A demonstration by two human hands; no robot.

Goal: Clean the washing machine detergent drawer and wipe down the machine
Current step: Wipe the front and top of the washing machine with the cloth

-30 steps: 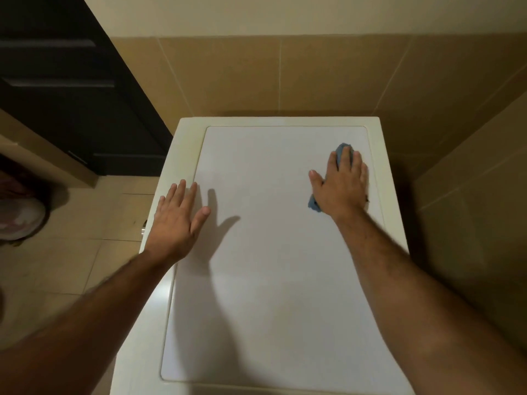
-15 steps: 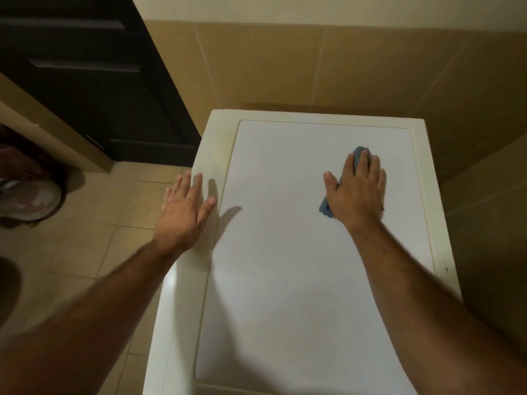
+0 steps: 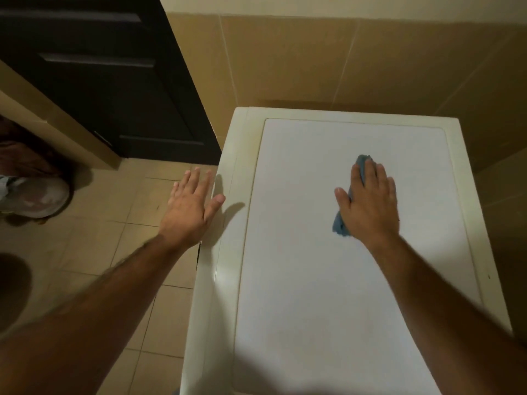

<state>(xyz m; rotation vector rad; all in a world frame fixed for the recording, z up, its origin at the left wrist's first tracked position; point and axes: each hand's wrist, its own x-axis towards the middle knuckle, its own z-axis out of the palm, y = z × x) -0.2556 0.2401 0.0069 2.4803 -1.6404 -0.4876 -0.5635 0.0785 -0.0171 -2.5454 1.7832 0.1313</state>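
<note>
Both hands flat: right hand [image 3: 369, 203] presses blue cloth [image 3: 340, 223] onto washing machine top [image 3: 299, 280].

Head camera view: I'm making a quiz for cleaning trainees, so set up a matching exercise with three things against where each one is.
Things:
1. blue cloth
2. left hand
3. dark door

Places:
a. at the left edge of the washing machine, fingers straight
b. top left of the view, away from the machine
c. pressed under the right hand on the machine's white top

Pairs: 1-c; 2-a; 3-b.
</note>
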